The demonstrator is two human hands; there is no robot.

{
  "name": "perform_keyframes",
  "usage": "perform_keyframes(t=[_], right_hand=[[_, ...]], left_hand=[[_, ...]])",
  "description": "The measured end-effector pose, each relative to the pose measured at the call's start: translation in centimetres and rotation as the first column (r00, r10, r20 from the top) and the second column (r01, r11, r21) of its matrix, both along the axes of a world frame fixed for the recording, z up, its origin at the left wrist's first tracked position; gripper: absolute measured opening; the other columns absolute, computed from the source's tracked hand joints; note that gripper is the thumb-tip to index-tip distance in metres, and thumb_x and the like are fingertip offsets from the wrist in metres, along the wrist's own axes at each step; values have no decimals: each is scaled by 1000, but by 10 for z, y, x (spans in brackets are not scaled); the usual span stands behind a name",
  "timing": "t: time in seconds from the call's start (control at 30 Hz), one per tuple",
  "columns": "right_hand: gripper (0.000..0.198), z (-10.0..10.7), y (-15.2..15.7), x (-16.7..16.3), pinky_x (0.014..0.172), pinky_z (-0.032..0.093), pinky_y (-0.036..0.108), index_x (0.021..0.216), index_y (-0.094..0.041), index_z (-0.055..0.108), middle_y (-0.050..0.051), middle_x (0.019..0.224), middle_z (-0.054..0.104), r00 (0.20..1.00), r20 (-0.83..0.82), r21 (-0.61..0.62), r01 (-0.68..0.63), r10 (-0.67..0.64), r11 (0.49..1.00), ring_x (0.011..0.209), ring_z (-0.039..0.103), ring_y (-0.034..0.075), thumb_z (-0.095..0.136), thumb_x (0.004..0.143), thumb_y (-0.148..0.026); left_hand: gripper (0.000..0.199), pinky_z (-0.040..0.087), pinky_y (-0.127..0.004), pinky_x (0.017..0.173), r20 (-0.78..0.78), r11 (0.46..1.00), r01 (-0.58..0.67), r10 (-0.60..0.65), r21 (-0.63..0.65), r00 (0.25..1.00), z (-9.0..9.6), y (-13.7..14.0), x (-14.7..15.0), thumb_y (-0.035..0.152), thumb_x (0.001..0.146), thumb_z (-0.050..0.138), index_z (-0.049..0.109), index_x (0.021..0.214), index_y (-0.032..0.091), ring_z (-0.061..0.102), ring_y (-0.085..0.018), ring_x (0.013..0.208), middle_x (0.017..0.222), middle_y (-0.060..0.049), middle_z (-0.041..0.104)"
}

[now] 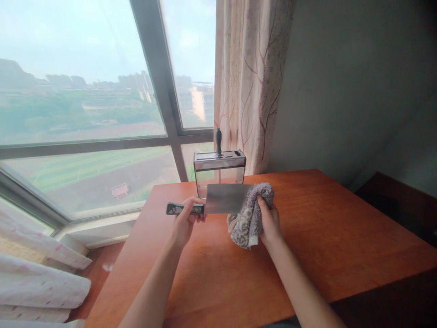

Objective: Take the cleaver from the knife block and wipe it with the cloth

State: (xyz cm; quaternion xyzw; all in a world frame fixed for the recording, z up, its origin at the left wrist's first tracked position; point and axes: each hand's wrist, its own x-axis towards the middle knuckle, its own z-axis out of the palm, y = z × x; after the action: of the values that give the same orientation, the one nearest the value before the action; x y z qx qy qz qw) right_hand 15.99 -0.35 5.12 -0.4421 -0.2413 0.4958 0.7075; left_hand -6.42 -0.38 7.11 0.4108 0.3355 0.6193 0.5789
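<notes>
My left hand [187, 216] grips the dark patterned handle of a cleaver [225, 198] near where the blade begins. The wide steel blade is held level above the table and points right. My right hand [269, 221] is closed round a bunched grey-brown towel [251, 216], thumb on its near side. Folds of the towel wrap over the blade's far right end and hide it. Behind the blade stands a knife block [220, 159] with clear sides and a slotted metal top. One knife with a dark handle [219, 140] sticks up from it.
The reddish-brown wooden table [211, 282] spreads beneath my hands. At its back hangs a branch-patterned curtain [254, 82], beside a large window [82, 91] on the left. A grey wall [348, 86] rises at the right. More curtain fabric [37, 282] bunches at the lower left.
</notes>
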Motion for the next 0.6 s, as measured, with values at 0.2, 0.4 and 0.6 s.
perform_keyframes(t=[0.2,0.4,0.6], right_hand=[[37,-6,10,4,69,54,32,90,-18,65,4,86,73,996,4,2,85,-85,996,80,68,23,69,69,-48],[38,-1,9,15,68,52,30,94,-20,63,1,86,71,993,0,111,-115,116,987,75,66,20,77,63,-37],[35,15,10,35,66,50,30,86,-15,66,3,80,71,906,238,105,-382,350,918,71,64,20,80,59,-32]], left_hand=[[39,33,-27,47,-147,975,163,-185,-150,972,-2,-7,0,49,81,55,65,71,13,56,-17,46,61,-10,66],[39,36,-28,51,-36,958,214,-225,-191,974,-4,-11,-1,51,80,53,64,71,14,56,-16,49,65,-9,66],[38,32,-26,50,15,955,233,-234,-184,972,-4,-11,-3,49,81,50,61,67,16,52,-15,48,61,-7,64]])
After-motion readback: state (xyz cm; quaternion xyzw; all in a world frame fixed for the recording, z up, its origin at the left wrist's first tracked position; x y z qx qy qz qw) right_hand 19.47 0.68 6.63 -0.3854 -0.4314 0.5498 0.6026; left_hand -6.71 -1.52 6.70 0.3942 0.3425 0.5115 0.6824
